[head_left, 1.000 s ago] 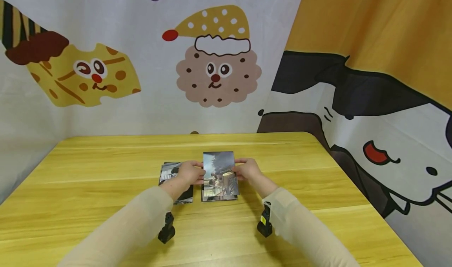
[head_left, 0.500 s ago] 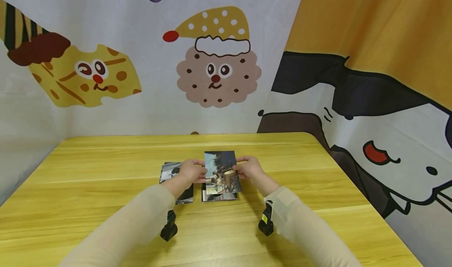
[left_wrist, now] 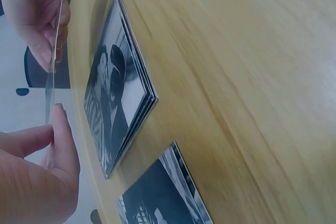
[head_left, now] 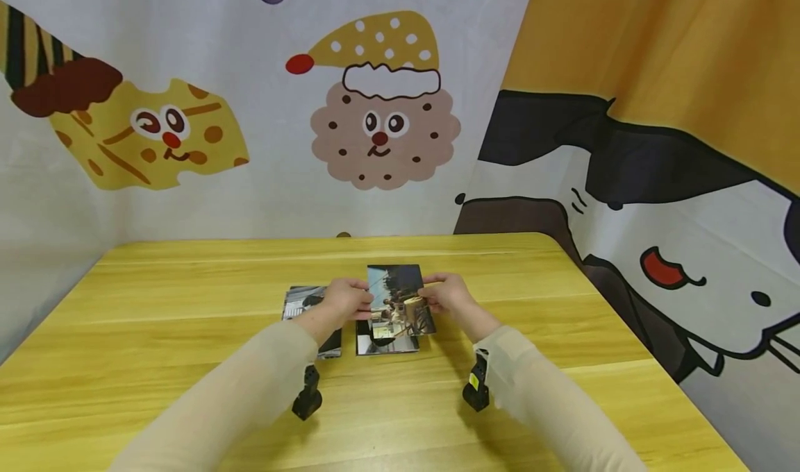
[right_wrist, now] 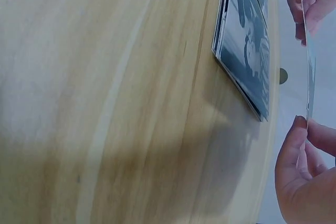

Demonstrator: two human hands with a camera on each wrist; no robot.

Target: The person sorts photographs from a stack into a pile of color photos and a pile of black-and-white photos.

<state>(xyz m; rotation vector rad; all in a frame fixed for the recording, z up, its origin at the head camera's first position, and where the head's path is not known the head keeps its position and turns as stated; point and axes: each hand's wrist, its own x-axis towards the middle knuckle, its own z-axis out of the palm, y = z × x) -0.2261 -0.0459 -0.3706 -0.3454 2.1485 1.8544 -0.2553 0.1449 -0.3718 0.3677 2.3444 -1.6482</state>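
Observation:
A colour photo card [head_left: 400, 305] is held up off the table between both hands. My left hand [head_left: 342, 302] pinches its left edge between thumb and fingers; my right hand [head_left: 451, 296] pinches the right edge. The wrist views show the card edge-on and raised above a stack of black-and-white photo cards [left_wrist: 113, 85]. That stack lies flat, partly covered by the held card in the head view. A second stack of photo cards [head_left: 330, 345] lies just to its left, partly hidden under my left hand and wrist.
The yellow wood-grain table [head_left: 187, 298] extends around the stacks on every side. Behind it hangs a cloth backdrop [head_left: 262, 208] with cartoon prints. Small black cameras are strapped on both wrists, the left wrist camera [head_left: 307, 393] and the right wrist camera [head_left: 477, 389].
Both hands have lifted the colour card up and slightly right, away from the right stack. More of the black-and-white photo beneath now shows.

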